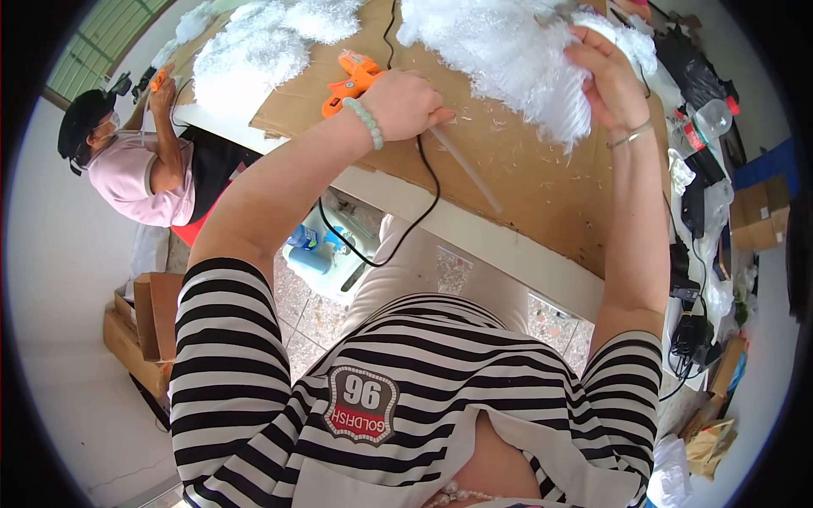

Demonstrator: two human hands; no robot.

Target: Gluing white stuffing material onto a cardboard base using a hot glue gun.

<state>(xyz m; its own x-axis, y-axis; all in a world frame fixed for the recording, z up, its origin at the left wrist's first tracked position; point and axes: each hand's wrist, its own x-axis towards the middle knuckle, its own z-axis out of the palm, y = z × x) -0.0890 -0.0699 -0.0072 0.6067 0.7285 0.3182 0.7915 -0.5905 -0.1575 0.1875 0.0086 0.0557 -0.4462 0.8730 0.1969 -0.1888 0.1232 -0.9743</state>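
Observation:
My left hand [408, 103], wearing a pale green bead bracelet, is curled closed over an orange glue gun [354, 74] on the tabletop; part of its grip is hidden beneath the hand. From under my fingers a translucent glue stick [470, 172] juts toward the table's near edge. My right hand [611, 80] has its fingers and thumb closed at the edge of a white, fluffy fringe of shiny strands [517, 68]. The strands hang down beside my palm over the cardboard.
Brown cardboard [525, 182] covers the table, with loose white strands. Another white fluffy pile [254, 55] lies at far left. A black cord [423, 233] loops below the table edge. At left a person in pink [140, 173] holds another orange glue gun [158, 79]. Boxes [140, 326] stand lower left.

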